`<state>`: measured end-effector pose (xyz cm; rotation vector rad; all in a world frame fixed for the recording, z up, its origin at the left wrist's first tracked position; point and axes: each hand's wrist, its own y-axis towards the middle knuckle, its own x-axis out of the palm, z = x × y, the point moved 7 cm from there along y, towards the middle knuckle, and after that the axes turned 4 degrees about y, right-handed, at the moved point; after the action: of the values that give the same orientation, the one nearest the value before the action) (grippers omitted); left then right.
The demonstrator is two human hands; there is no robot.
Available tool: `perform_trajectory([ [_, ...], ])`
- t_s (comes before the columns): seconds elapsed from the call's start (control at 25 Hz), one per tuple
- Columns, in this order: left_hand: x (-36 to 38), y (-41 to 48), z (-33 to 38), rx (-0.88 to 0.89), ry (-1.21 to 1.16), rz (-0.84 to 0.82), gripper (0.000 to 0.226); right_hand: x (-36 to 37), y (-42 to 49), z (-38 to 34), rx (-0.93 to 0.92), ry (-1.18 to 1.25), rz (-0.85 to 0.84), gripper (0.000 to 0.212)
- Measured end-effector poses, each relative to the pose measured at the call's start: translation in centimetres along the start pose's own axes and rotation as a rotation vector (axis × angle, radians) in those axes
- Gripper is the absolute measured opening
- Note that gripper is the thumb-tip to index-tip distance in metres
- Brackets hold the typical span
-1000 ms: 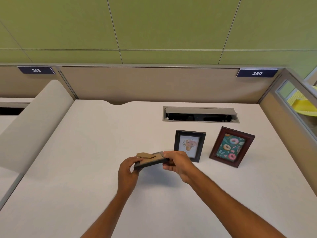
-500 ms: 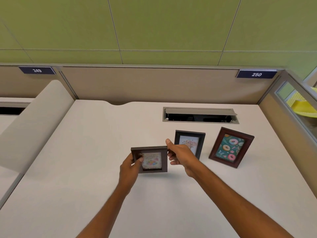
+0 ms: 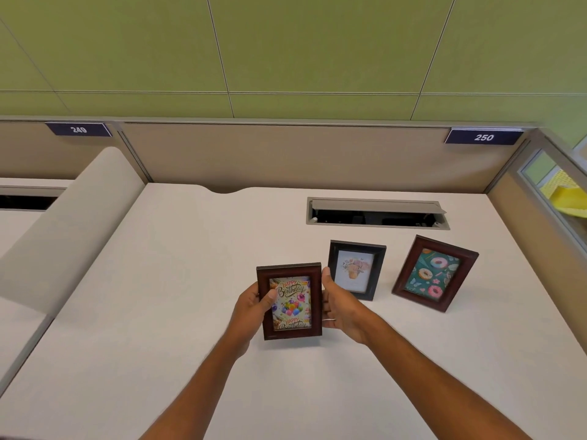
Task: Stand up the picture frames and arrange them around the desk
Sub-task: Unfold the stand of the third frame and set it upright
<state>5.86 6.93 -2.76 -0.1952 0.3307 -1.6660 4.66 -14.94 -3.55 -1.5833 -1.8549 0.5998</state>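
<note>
Both hands — left hand (image 3: 251,308), right hand (image 3: 341,308) — clamp the birthday frame (image 3: 289,301) upright by its sides; 2 frames — black frame (image 3: 356,269), donut frame (image 3: 434,273) — stand beside it on the desk (image 3: 158,296).

Both hands grip the birthday frame (image 3: 289,301) upright: left hand (image 3: 251,308) on its left edge, right hand (image 3: 341,308) on its right. The flower frame (image 3: 356,269) and donut frame (image 3: 434,273) stand toward the desk's (image 3: 158,281) right edge.
</note>
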Motion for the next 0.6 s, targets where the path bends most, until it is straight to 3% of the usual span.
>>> perform_trajectory([
  [0.16, 0.0, 0.1, -0.7, -0.004, 0.008, -0.056, 0.027, -0.4, 0.2, 0.3, -0.067, 0.082, 0.001, 0.081],
  [0.32, -0.1, 0.2, -2.1, -0.062, 0.081, -0.091, 0.027, -1.3, -0.1, 0.7, -0.148, 0.084, 0.022, 0.055],
  [0.6, 0.3, 1.3, -2.4, -0.095, 0.161, -0.136, 0.025, -1.4, 0.0, 1.3, -0.137, 0.080, 0.063, 0.059],
])
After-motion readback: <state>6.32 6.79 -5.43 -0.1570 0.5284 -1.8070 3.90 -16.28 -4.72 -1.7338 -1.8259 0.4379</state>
